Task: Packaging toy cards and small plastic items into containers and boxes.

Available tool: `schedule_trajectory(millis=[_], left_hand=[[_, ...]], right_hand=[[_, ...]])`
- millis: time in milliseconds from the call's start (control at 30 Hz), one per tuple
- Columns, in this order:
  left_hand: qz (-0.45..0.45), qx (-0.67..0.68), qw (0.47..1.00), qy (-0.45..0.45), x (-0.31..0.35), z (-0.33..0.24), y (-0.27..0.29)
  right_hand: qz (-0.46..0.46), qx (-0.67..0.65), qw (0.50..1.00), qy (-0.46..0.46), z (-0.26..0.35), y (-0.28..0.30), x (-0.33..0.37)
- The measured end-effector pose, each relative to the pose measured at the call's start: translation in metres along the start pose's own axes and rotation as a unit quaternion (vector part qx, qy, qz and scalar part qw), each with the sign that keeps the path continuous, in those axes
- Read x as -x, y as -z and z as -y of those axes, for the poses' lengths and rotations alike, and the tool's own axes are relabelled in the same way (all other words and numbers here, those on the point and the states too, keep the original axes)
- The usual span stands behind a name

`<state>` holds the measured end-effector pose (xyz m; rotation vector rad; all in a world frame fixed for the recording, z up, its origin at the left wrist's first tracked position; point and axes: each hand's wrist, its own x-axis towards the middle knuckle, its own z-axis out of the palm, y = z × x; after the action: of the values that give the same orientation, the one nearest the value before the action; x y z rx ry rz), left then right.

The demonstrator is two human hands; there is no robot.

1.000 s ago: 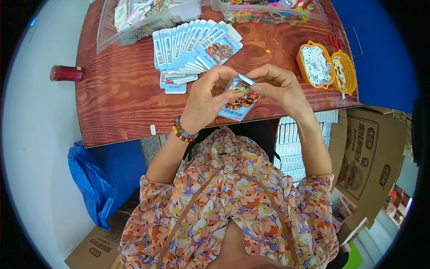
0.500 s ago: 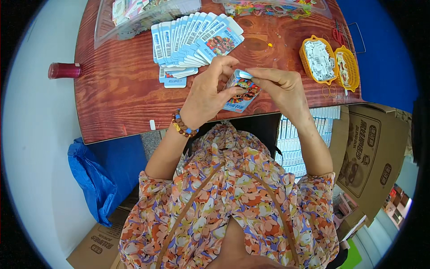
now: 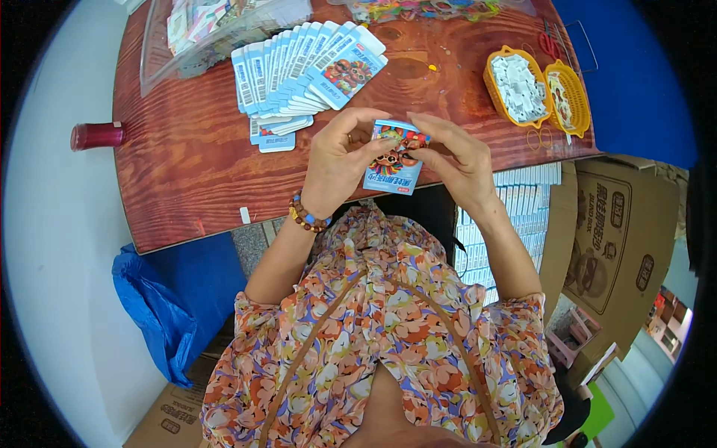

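Note:
A small blue carton with cartoon figures on its front is held between both hands above the table's near edge. My left hand grips its left side, thumb lying on the front face. From the right, my right hand pinches the upper right part between thumb and fingers. The carton's back and whatever is inside it are hidden. Just beyond my left hand, a fanned row of flat blue cartons lies on the wooden table.
Two yellow baskets, one with small white packets, stand at the right near red-handled scissors. Clear bins line the far side. A dark red jar lies at the left edge. Packed small boxes fill a cardboard box below right.
The carton has turned more upright and its front now faces up more. The white flap that showed at its top no longer shows. My right fingers have shifted down its side.

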<state>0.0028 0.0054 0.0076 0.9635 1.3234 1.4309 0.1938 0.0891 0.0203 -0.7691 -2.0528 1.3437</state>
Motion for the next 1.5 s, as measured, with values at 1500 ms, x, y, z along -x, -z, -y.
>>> schedule_trajectory(millis=[1500], left_hand=[[-0.163,-0.633,0.73,-0.197,-0.088,0.068,0.029]], right_hand=[[-0.268,0.213,0.829,-0.443,-0.341,0.308,0.331]])
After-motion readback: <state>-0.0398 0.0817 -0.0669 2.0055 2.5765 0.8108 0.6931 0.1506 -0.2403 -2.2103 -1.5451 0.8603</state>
